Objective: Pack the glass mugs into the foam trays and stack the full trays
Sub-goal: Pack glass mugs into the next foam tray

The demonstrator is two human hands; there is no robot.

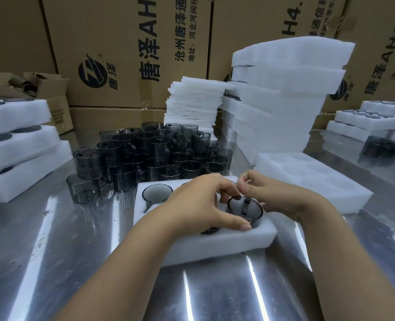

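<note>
A white foam tray (215, 242) lies on the metal table in front of me. One smoky glass mug (156, 193) sits in its far left pocket. A second mug (245, 210) stands in the near right pocket. My left hand (201, 205) curls round that mug's left side, thumb along its base. My right hand (270, 195) holds it from the right, fingertips pinching at its far rim. A dark mug edge shows under my left palm. A pile of loose smoky mugs (152, 156) stands behind the tray.
An unfilled foam tray (312, 179) lies at right, before a tall stack of foam trays (284, 100). Thin foam sheets (191, 105) are piled beside it. Filled trays (18, 154) are stacked at left, more filled trays (365, 121) at far right. Cardboard boxes (122, 49) wall the back.
</note>
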